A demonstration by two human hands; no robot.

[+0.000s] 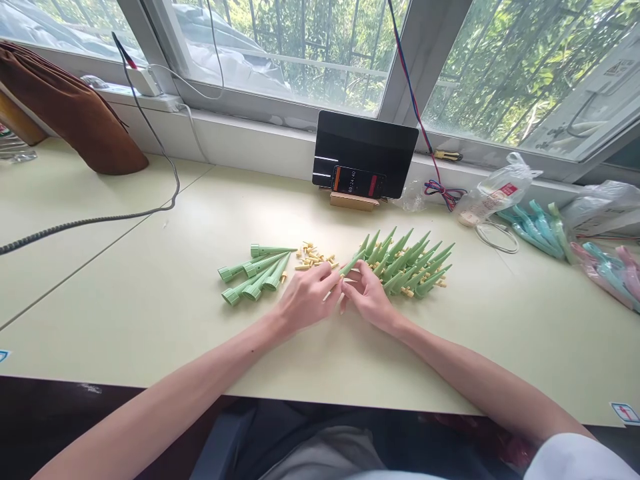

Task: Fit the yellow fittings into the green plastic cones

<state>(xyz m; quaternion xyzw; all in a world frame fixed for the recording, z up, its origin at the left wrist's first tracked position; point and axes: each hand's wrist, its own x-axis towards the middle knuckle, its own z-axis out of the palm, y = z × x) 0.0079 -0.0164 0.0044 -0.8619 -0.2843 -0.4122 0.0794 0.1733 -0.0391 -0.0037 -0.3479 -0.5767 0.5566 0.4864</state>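
Near the middle of the table, a green plastic spike [353,264] points up and to the right between my hands. My right hand [371,299] has its fingers closed around the spike's lower part. My left hand [311,292] is pinched at the spike's lower end; a speck of yellow shows there, but its fingertips hide what they hold. Behind my left hand lies a loose pile of small yellow plastic plugs [311,253]. Several hollow green spikes [257,270] lie to the left. On the right is a dense group of green spikes [413,260] with yellow plugs attached.
A dark tablet [365,143] leans at the back with a phone [357,181] showing a timer, on a cardboard stand [354,201]. Plastic bags [493,190] and teal and pink wrapped items [540,230] lie right. A black cable [100,219] and brown bag [75,110] are left.
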